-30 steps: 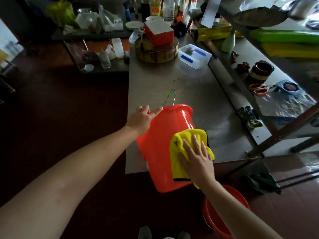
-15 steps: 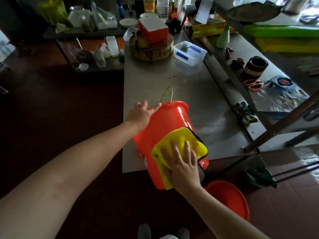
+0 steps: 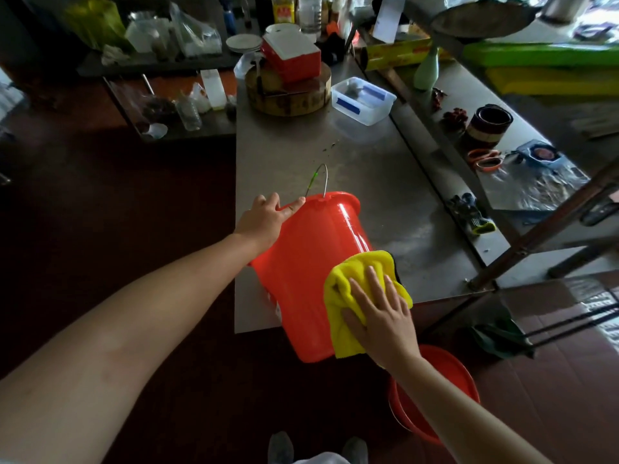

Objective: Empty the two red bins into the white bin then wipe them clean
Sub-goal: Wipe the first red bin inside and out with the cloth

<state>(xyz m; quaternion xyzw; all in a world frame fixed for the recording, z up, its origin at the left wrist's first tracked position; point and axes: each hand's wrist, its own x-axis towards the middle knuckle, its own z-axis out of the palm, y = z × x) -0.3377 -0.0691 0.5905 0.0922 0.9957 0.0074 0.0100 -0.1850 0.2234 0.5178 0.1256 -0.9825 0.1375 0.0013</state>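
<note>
Right hand [image 3: 382, 316] lies flat, fingers spread, pressing the yellow cloth [image 3: 360, 264] onto the side of the red bin [image 3: 311, 262]; left hand [image 3: 264, 219] grips its rim. We can't see inside it, the mouth faces away, and only the wire handle [image 3: 318, 177] pokes up behind. Our forearm cuts across the second red bin [image 3: 452, 373] down on the dark red floor [image 3: 100, 195]. Dim room, steel worktop [image 3: 385, 189]: the tilted bin sits at its near edge, base hanging over. Further back, a clear plastic box [image 3: 363, 100] holds something pale we can't make out.
</note>
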